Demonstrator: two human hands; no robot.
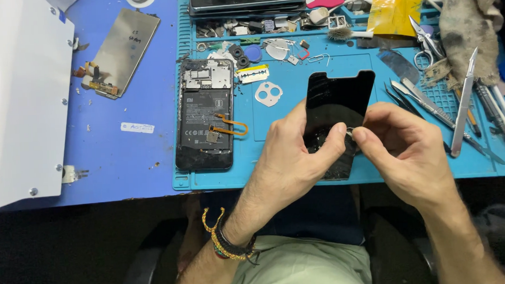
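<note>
My left hand (pixel 298 157) grips the black phone screen panel (pixel 338 102) by its lower left edge, fingers closed around it, holding it tilted just above the blue work mat (pixel 297 129). My right hand (pixel 401 148) has thumb and forefinger pinched shut on a small pale fragment (pixel 349 131) at the panel's right edge, touching my left thumb tip. The lower part of the panel looks cracked and flecked with debris. Risks as I judge them: the glass appears fractured, so pulling the fragment sideways could spread the cracks or send splinters into bare fingertips; a one-sided grip could let the panel twist and drop onto the mat. The opened phone body (pixel 204 113), with its battery exposed and an orange flex cable (pixel 232 126) looping out, lies just left of my left hand; a slipped panel or elbow could snag that cable. A loose razor blade (pixel 253 75) and a camera bezel (pixel 269 94) lie near above, and tweezers (pixel 416 105) and a scalpel (pixel 466 101) sit close to the right. Not determinable: what the pinched fragment is, since it is tiny and half covered by fingertips; the panel's bottom edge, hidden behind my hands; and whether adhesive holds anything beneath it.
</note>
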